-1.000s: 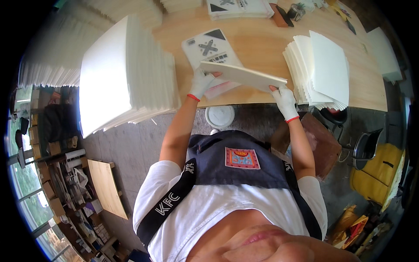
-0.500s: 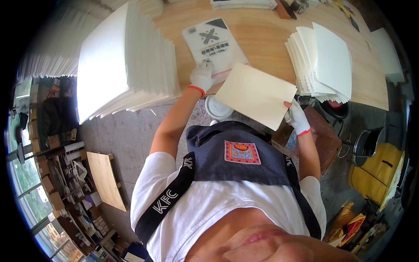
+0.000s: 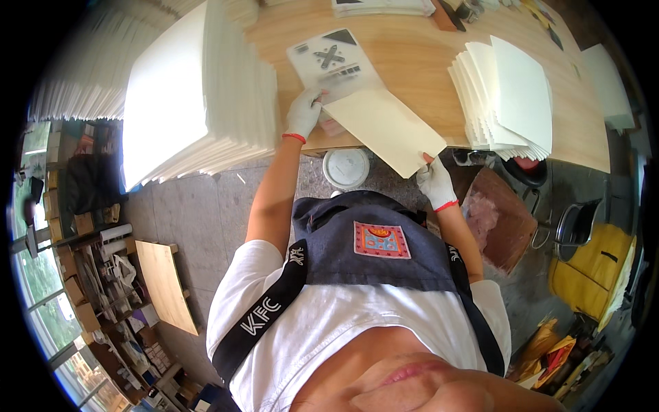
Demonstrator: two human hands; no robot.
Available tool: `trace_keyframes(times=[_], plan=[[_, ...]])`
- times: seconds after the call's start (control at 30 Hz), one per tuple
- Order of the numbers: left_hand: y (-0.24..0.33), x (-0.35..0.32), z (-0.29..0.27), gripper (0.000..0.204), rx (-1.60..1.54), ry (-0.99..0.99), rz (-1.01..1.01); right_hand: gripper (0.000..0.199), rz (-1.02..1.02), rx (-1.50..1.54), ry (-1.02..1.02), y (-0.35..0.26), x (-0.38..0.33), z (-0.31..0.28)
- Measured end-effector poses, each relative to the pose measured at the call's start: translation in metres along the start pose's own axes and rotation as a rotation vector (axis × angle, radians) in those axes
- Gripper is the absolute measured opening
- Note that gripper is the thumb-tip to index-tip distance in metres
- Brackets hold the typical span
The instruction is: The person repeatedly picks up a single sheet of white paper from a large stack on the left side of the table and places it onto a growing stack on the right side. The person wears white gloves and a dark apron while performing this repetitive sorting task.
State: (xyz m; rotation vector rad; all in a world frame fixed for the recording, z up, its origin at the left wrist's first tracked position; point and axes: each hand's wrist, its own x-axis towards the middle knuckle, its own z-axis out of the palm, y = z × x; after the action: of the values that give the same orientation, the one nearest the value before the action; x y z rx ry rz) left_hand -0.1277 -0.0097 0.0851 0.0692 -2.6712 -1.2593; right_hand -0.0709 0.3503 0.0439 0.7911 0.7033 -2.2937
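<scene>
Both my hands wear white gloves with red cuffs. A cream pad of paper [image 3: 388, 130] slants across the table's front edge, its near end out over the floor. My right hand [image 3: 435, 180] is closed on the pad's near right corner, thumb on top. Under the pad's far left end lies a translucent plastic bag [image 3: 343, 58] with dark printing and a pinkish strip near its mouth. My left hand [image 3: 304, 113] pinches the bag's near left edge beside the pad's corner. Whether that corner is inside the bag or on top, I cannot tell.
A tall stack of white paper [image 3: 237, 96] stands close to my left arm, and a smaller fanned stack [image 3: 504, 99] on the right. More bags [image 3: 384, 7] lie at the back of the wooden table [image 3: 419, 69]. Below the edge are a white bucket [image 3: 345, 169] and a stool [image 3: 498, 220].
My right hand has brought the cream pad leftward, its far end now over the bag. My left hand has shifted slightly left and closed on the bag's edge.
</scene>
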Motion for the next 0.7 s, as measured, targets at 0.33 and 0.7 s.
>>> trace_keyframes(times=[0.33, 0.7], plan=[[0.023, -0.036, 0.023, 0.039, -0.047, 0.264, 0.042, 0.025, -0.155, -0.029, -0.145, 0.028, -0.03, 0.05], [0.017, -0.093, 0.154, 0.035, -1.64, -0.046, -0.72, 0.027, -0.121, -0.257, -0.165, 0.037, -0.051, 0.038]])
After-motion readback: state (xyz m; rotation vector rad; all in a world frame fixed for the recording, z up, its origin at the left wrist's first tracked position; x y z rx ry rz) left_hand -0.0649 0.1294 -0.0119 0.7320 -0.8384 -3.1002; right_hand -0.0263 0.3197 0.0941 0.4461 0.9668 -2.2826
